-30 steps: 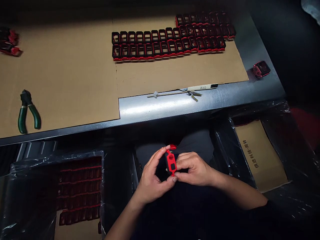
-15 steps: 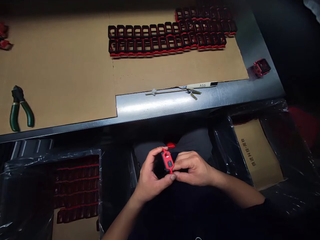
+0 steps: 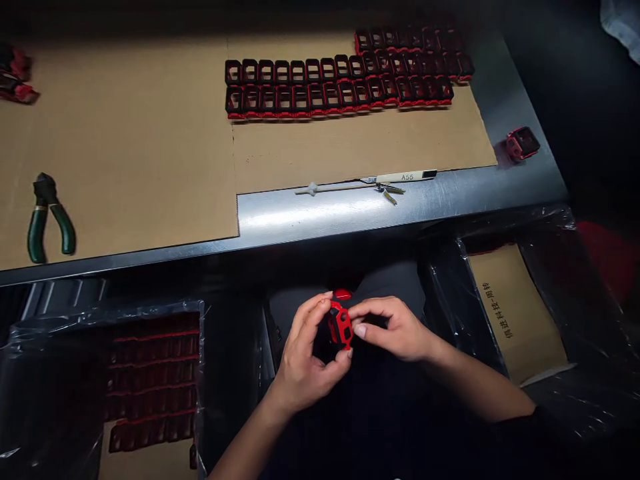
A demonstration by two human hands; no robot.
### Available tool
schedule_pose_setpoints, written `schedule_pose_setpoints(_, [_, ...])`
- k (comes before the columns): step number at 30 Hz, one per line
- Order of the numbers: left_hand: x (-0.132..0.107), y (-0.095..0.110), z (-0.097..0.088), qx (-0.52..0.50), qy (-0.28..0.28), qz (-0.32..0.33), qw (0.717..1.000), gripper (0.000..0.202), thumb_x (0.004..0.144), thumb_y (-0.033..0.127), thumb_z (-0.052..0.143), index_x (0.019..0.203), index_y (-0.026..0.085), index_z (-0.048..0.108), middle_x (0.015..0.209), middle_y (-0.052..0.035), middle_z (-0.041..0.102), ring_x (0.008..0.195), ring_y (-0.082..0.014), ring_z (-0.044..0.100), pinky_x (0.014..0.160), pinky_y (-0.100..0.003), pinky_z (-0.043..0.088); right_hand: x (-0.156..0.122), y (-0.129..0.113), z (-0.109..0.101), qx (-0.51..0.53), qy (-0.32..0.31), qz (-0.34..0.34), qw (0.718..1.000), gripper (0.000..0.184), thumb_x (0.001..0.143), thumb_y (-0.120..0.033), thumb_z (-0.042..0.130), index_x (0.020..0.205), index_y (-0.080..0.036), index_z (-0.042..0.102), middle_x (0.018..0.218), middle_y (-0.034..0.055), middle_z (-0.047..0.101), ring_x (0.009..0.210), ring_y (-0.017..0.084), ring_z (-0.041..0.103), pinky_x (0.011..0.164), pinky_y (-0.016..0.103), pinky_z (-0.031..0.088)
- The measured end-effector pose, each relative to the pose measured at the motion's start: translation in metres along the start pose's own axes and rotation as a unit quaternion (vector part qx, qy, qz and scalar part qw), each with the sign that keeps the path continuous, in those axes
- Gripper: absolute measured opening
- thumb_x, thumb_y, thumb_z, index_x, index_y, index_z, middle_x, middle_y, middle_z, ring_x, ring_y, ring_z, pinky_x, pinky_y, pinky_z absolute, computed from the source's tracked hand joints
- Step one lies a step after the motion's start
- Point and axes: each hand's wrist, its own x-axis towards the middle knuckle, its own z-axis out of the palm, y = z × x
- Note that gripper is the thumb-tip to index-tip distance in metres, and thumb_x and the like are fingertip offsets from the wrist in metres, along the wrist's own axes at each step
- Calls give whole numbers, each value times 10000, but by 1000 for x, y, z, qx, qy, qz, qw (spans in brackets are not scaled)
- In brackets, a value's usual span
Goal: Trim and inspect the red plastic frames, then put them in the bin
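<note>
Low in front of me, my left hand (image 3: 307,353) and my right hand (image 3: 393,330) pinch a small red plastic part (image 3: 341,325) between their fingertips. The part is tilted, with dark square openings showing in its red body, and my fingers hide its lower edges. Just above it, a rounded red piece (image 3: 343,294) rests on my dark-trousered lap, partly hidden by the part and my fingers.
A steel table edge (image 3: 300,223) runs ahead, carrying cardboard (image 3: 150,167), rows of black-and-red frames (image 3: 340,87), green-handled cutters (image 3: 50,220) and a craft knife (image 3: 400,177). Plastic-lined boxes sit at both sides, the left one (image 3: 150,380) holding stacked red parts.
The red part has turned in my fingers, from a flat face with a small black square to a tilted view of its openings. My right hand has shifted slightly up.
</note>
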Motion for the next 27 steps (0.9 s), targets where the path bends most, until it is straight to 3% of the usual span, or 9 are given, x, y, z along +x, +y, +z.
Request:
schedule_pose_setpoints(6, [2,1,3,48,-11,35,998,814,812,117,639,1535,247,288,1323,-163,549,1217,-291,593,953,-478,582,6,3,9,119,4,129,984,420,701,-372,868,1025,-160,704,822,12,716,691,117,661,657,232,530])
schedule_pose_setpoints(9, [-1,-2,5,44,17,38,998,937,814,189,703,1577,244,161,1301,-158,586,1168,-286,629,950,-482,587,9,9,15,202,-10,164,965,428,702,-427,860,971,-141,689,714,-13,681,608,100,633,620,225,515])
schedule_pose_setpoints(12, [-4,-4,2,34,21,-7,999,952,799,290,753,1568,261,193,1283,-134,590,1139,-283,645,957,-476,583,14,11,7,206,-56,168,962,479,741,-514,805,998,-124,699,701,4,684,599,111,632,618,245,518])
schedule_pose_setpoints(14, [-4,-3,-1,27,14,-53,998,883,796,333,753,1538,266,280,1275,-120,570,1124,-274,646,957,-458,581,22,6,-11,110,-16,124,986,461,783,-522,762,1025,-133,713,736,20,699,642,132,646,652,273,531])
schedule_pose_setpoints(16, [-4,-3,-5,23,8,-85,996,770,804,356,737,1482,257,385,1254,-111,552,1114,-268,642,948,-440,582,34,-3,-40,-57,133,41,989,406,821,-484,727,1069,-163,718,829,42,719,738,165,663,705,307,541])
schedule_pose_setpoints(17, [-4,-2,-6,24,8,-94,995,715,808,361,729,1448,251,430,1243,-107,546,1118,-269,637,947,-439,580,43,-8,-56,-151,227,-2,962,388,832,-463,712,1095,-177,715,904,59,725,804,188,666,734,329,544])
schedule_pose_setpoints(19, [-4,-2,-6,25,12,-100,995,645,811,369,727,1395,247,480,1234,-104,541,1132,-275,627,955,-447,574,62,-17,-88,-322,365,-55,872,416,816,-438,716,1143,-183,699,1068,101,702,932,244,646,815,398,539])
schedule_pose_setpoints(22, [-4,-2,-3,13,25,-78,997,648,813,395,744,1390,256,483,1269,-113,540,1167,-284,616,981,-464,563,90,-21,-121,-469,396,-46,788,504,756,-442,768,1171,-167,688,1138,143,657,1029,311,607,933,495,497])
schedule_pose_setpoints(27, [-3,0,1,-29,31,-38,998,735,802,454,776,1441,286,456,1329,-118,604,1223,-290,611,1032,-470,540,90,-15,-117,-478,374,-52,793,238,819,-389,723,956,-196,740,922,97,717,922,278,652,888,465,529])
